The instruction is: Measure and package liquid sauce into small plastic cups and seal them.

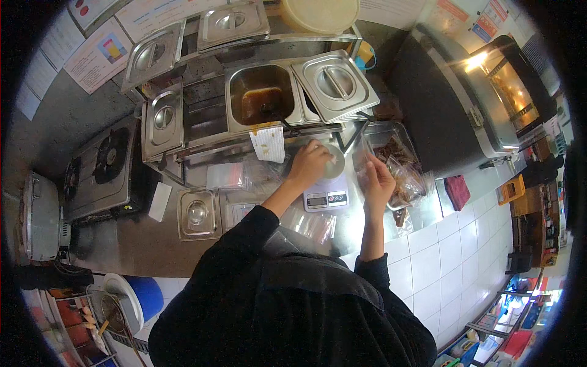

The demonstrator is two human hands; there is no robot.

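Observation:
My left hand (312, 161) reaches over a round bowl (334, 165) that sits on a white digital kitchen scale (326, 195); its fingertips are at something small and pale. Whether they grip it I cannot tell. My right hand (379, 179) pinches a clear plastic bag (362, 160) to the right of the bowl. Beyond that hand, a metal tray (399, 130) holds dark brown food pieces (393, 149) and a filled clear bag (406, 186). Flat clear zip bags (312, 225) lie in front of the scale, and a stack of bags (225, 176) is at the left.
Behind the scale, a rack holds a steel pan of brown sauce (263, 98) and lidded pans (337, 82). A steel lid (197, 214) lies on the counter at left, near a gas stove (103, 165). At right are a lit oven (500, 91) and a folded red cloth (457, 192).

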